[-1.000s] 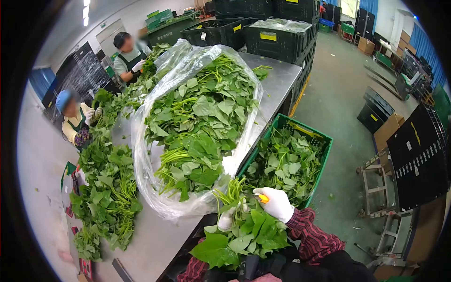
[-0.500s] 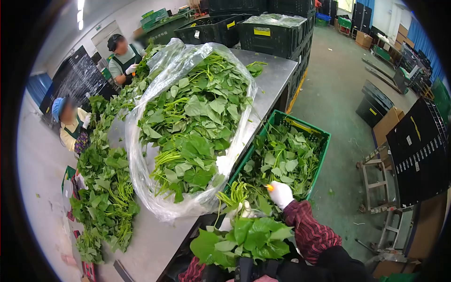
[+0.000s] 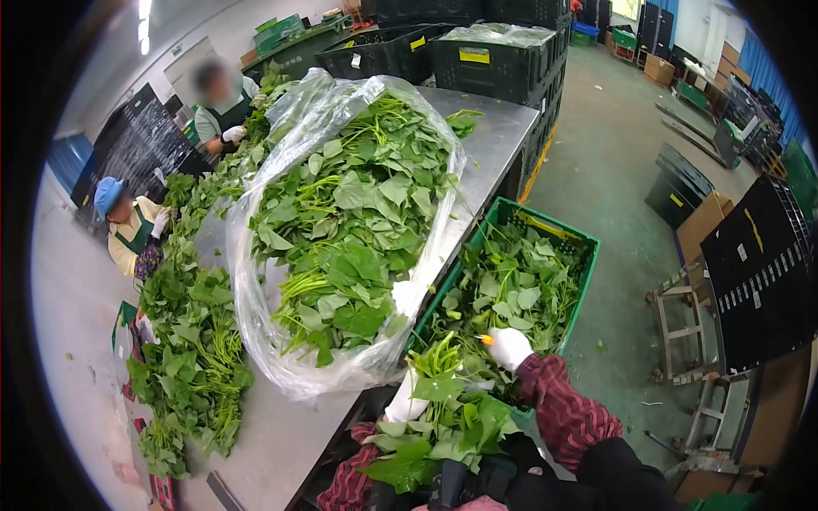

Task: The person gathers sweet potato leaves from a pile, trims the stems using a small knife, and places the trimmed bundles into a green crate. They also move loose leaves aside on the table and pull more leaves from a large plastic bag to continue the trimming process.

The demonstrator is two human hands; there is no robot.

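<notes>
While the long steel counter [image 3: 494, 145] carries a big clear plastic bag [image 3: 256, 281] heaped with leafy greens, and loose greens [image 3: 192, 341] lie along its far side where two other people work, a green crate [image 3: 588, 255] of cut leaves stands on the floor just beside the near edge. Close to the person's body, a bunch of greens [image 3: 439, 417] lies with its long axis running from the leafy end near the lap up to the stem ends [image 3: 434, 349], which point away toward the crate. Gloved, the left hand [image 3: 405, 400] wraps the bunch below the stems, its grip pressed around it. Just right of the stem ends, the right hand [image 3: 509, 347] closes on a small orange-handled tool [image 3: 486, 340], nearer the stems
</notes>
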